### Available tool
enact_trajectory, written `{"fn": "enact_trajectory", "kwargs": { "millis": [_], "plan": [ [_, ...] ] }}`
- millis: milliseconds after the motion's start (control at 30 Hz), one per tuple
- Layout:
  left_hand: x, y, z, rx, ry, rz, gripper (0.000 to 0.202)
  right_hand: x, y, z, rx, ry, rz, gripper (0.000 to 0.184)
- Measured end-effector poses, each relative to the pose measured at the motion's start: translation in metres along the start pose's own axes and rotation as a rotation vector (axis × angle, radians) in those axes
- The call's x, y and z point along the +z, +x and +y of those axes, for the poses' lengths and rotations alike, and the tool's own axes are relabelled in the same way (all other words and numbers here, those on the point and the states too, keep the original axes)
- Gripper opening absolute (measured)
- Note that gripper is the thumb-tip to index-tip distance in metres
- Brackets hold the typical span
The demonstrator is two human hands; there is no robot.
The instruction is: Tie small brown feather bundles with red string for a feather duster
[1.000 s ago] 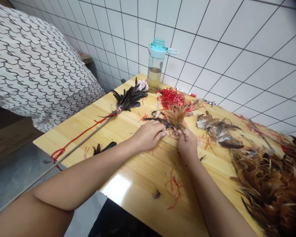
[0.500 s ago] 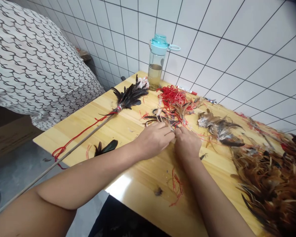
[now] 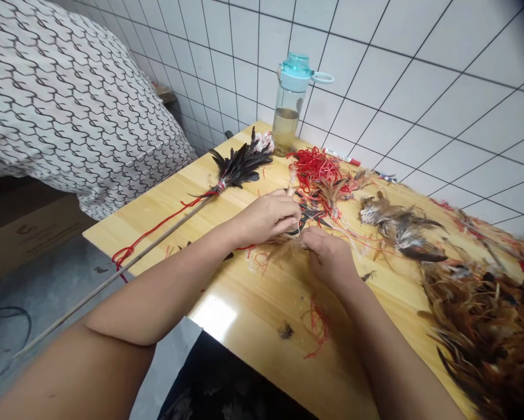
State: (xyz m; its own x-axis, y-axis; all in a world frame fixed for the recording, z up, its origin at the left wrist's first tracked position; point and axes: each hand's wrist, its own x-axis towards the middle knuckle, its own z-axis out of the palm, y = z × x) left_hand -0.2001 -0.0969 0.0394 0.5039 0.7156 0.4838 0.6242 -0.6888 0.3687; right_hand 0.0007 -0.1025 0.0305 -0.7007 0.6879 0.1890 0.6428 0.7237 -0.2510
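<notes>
A: Holding anything with the left hand (image 3: 273, 214)?

B: Curling its fingers in narrow, seemingly pinching a thin, pale, flexible thread (image 3: 294, 234). Judging cautiously there, seeing only a sliver past the knuckles.

A: And doing what with the right hand (image 3: 329, 251)?

B: Pinching thumb against forefinger on one end of a small, soft tuft of brown feathers (image 3: 282, 248), apparently gripping by the quills.

A: Lying where, exactly?

B: Showing between and just below the 2 hands, over the middle of the pale wooden tabletop (image 3: 253, 297), well in from the near edge. Not telling whether touching the wood, being too blurred.

A: Expecting what in the handling?

B: Expecting next to no weight, a springy softness in the vanes and more stiffness at the quills. Probably splaying under a loose pinch, creasing under a hard squeeze across the vanes.

A: Taking hold where, then?

B: Favouring the bunched quill ends and sparing the loose tips.

A: Spotting anything similar nearby?

B: Seeing a black feather duster on a slim wooden stick (image 3: 240, 166), crossing the near edge beside the left corner, and a broad heap of glossy brown feathers (image 3: 485, 326), filling the tabletop's right side.
</notes>
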Motion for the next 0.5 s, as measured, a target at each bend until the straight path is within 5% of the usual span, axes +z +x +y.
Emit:
{"fn": "enact_trajectory", "kwargs": {
  "millis": [133, 333, 500],
  "plan": [
    [0.002, -0.001, -0.001, 0.011, -0.128, 0.048, 0.016, -0.004, 0.002, 0.005, 0.065, 0.369, 0.124, 0.023],
    [0.009, 0.003, 0.011, 0.021, -0.075, 0.054, 0.021, 0.005, 0.002, 0.013, 0.442, 0.878, 0.238, 0.025],
    [0.021, 0.004, 0.02, 0.046, -0.056, 0.016, 0.022, 0.018, 0.003, 0.019, 0.562, 1.035, 0.263, 0.023]
  ]
}}
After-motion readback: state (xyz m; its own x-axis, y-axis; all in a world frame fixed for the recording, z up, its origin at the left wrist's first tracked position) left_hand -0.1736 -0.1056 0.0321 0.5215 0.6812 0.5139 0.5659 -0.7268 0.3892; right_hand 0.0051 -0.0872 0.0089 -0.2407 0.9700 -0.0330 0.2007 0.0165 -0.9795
